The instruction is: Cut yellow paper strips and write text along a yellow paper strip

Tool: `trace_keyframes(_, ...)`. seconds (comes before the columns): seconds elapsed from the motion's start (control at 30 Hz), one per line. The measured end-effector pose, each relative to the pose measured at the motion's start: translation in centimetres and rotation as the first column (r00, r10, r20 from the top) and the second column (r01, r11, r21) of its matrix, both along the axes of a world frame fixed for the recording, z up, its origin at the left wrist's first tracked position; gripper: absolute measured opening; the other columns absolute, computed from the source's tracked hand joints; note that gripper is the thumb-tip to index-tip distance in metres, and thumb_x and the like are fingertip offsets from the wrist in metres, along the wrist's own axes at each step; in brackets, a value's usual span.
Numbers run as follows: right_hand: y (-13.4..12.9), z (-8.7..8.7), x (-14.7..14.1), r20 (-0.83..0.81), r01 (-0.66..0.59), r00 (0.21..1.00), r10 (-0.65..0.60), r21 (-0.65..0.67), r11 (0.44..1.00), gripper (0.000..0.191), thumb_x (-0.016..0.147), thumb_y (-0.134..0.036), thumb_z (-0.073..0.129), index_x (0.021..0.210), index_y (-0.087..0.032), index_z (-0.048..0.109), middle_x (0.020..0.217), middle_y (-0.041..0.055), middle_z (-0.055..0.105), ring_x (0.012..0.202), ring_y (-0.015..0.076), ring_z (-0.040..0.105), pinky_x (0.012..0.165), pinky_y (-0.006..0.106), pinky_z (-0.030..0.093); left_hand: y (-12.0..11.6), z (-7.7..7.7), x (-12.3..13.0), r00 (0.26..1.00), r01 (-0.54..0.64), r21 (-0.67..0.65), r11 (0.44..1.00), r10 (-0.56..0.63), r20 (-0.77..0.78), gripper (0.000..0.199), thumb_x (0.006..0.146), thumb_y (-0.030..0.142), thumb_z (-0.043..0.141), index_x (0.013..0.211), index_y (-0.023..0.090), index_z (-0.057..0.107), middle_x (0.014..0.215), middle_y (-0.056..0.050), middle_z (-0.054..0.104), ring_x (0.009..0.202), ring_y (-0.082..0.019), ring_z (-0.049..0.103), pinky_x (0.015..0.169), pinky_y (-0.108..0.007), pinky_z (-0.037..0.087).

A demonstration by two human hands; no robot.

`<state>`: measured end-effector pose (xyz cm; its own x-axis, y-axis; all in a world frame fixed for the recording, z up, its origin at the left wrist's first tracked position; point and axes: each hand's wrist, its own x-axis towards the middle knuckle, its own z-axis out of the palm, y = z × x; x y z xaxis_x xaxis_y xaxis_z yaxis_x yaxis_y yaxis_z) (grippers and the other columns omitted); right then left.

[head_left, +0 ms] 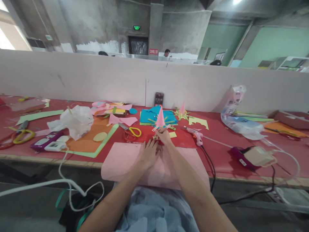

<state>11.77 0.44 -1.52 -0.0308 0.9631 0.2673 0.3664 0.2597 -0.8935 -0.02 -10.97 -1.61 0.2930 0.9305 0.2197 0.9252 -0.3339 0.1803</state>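
Note:
My left hand (150, 152) lies palm down at the far edge of a large pink sheet (125, 161), fingers stretched out. Just beyond it my right hand (164, 136) has its fingers closed around something small that I cannot make out. Right behind those fingers stands a pink cone (160, 117) with green strips spreading from its base, over blue sheets (147, 115). A red sheet (185, 140) lies beneath the hands, carrying a small yellow piece (173, 134). Scissors with red and yellow handles (134, 131) rest left of the hands.
On the right lie a pink glue gun (198, 138) and a purple power strip (243, 159). A second pink cone (182, 108) stands farther back. Orange sheets (84, 141), a crumpled white bag (78, 120) and more scissors (23, 133) occupy the left. A white partition (96, 77) borders the table.

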Motion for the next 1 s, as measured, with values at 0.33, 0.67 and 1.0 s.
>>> trace_keyframes(0.33,0.03,0.04,0.04,0.009,-0.002,1.000,0.002,0.009,1.000,0.030,0.077,-0.041,0.055,0.056,-0.020,0.050,0.050,-0.0010,0.059,0.050,0.0130,0.057,0.054,0.022,0.044,0.09,0.08,0.06,1.000,-0.013,-0.023,1.000,0.013,-0.017,0.052,0.092,0.037,0.031,0.138,0.015,0.036,0.148,-0.009,0.035,0.136,-0.027,0.028,0.112,-0.050,0.019)
trace_keyframes(0.67,0.01,0.04,0.00,0.087,0.048,0.995,-0.050,0.021,0.999,0.027,0.077,-0.035,0.054,0.055,-0.020,0.049,0.053,-0.0007,0.061,0.054,0.0127,0.058,0.056,0.021,0.043,0.00,0.22,0.06,1.000,-0.017,-0.028,0.999,0.016,-0.010,0.051,0.092,0.036,0.030,0.138,0.016,0.036,0.146,-0.009,0.037,0.137,-0.026,0.028,0.112,-0.050,0.018)
trace_keyframes(1.0,0.41,-0.32,0.17,0.008,0.010,1.000,-0.010,-0.013,1.000,0.026,0.077,-0.036,0.054,0.057,-0.020,0.052,0.052,-0.0007,0.060,0.048,0.0121,0.057,0.053,0.021,0.043,-0.03,0.17,0.07,1.000,-0.011,-0.019,1.000,0.011,0.003,0.050,0.092,0.036,0.031,0.137,0.016,0.037,0.146,-0.008,0.039,0.136,-0.026,0.028,0.112,-0.050,0.018)
